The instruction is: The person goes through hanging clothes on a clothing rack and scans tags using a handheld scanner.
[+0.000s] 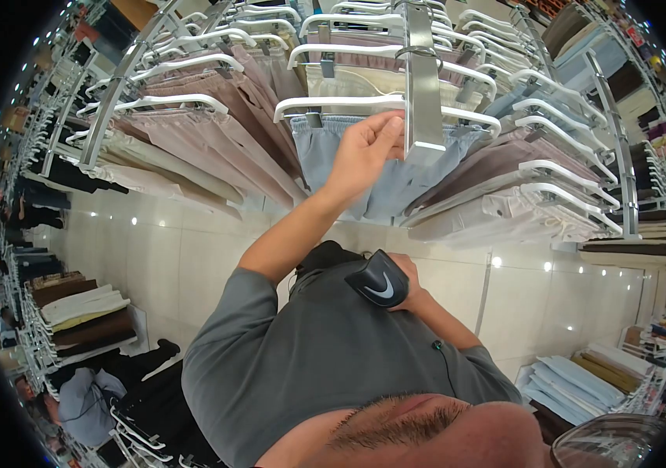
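My left hand (366, 153) reaches up to the front of the rack, its fingers closed in a pinch. It is at the waistband of light blue trousers (313, 144), which hang from a white hanger (341, 104). The end of a metal rail (423, 101) hides the fingertips and whatever is between them. Held low against the grey shirt (309, 327) is a black handheld scanner (378, 279) with a pale curved mark. My right hand (405, 273) wraps around it from behind, partly hidden by it.
Pink and cream trousers (193, 132) hang to the left, with mauve and white trousers (504, 207) to the right. Metal rails jut out at both sides. Folded clothes (87, 312) are stacked at lower left, and light blue ones (575, 382) at lower right. Another person (87, 405) is at lower left.
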Action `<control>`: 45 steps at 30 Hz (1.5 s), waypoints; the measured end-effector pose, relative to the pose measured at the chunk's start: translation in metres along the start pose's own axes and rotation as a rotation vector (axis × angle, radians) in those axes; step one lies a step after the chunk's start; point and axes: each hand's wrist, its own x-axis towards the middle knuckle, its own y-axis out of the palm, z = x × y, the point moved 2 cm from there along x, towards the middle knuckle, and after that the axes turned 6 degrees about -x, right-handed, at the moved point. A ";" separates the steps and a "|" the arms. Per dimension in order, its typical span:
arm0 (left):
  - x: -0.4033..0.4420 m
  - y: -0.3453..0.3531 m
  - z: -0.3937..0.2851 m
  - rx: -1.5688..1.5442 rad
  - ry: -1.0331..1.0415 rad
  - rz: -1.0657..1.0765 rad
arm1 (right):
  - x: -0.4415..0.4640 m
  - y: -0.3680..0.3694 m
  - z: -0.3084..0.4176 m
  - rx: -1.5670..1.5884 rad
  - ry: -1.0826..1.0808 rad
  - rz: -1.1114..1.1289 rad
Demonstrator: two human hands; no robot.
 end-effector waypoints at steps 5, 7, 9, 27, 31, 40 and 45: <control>0.007 0.000 -0.008 -0.019 -0.015 0.001 | 0.003 0.003 0.003 0.045 -0.033 -0.044; 0.010 0.000 -0.009 -0.018 -0.011 0.015 | 0.004 0.005 0.005 0.023 -0.049 -0.064; 0.013 -0.001 -0.010 -0.022 -0.006 0.028 | 0.005 0.007 0.007 0.021 -0.024 -0.072; -0.116 -0.058 0.061 0.025 -0.402 0.159 | 0.012 0.055 0.042 -0.162 0.135 -0.135; -0.180 -0.080 0.073 -0.076 -0.523 0.147 | -0.020 0.086 0.037 0.119 0.354 -0.218; -0.238 -0.097 0.103 0.066 -0.644 0.106 | -0.019 0.122 0.051 0.218 0.859 -0.433; -0.234 -0.090 0.090 -0.038 -0.863 0.215 | 0.004 0.114 0.059 0.444 1.070 -0.602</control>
